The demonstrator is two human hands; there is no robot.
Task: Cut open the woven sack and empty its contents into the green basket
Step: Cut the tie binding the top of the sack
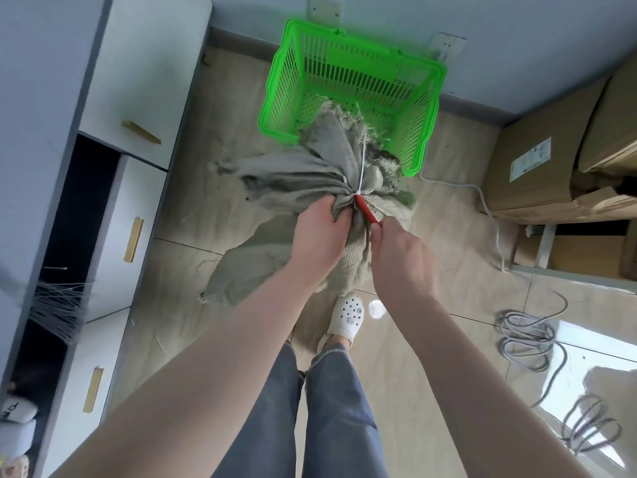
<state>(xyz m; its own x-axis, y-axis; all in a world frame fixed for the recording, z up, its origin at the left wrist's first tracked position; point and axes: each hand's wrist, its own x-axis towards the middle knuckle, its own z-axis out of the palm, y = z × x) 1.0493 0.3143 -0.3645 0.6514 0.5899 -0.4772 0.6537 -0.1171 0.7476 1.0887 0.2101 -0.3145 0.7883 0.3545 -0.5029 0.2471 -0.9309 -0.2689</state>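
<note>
Where the floor runs between furniture: the tiled floor point(213, 139) is hemmed by white drawers point(138, 98) along its left edge, cardboard boxes point(551, 160) along its right edge and the wall at the far end, leaving a narrow strip in the middle.
Loose obstacles: a grey cable point(527, 336) lies coiled on the floor at the right, well apart from the sack.
Basket: the green basket point(279, 98) stands on the floor against the far wall; the sack's frayed end hangs over its near rim, and I cannot tell what else lies on its bottom.
Sack: the woven sack point(286, 174) is grey, creased and fraying, gathered into a tight neck with a white zip tie point(362, 167) around it; its body spreads on the floor between the basket and the person's white shoe point(348, 315).
Left hand: the left hand point(320, 236) grips the bunched neck just beside the tie.
Right hand: the right hand point(403, 260) is clamped on a red-handled tool point(366, 209) whose tip meets the tie.
Hands together: close, on either side of the neck.
</note>
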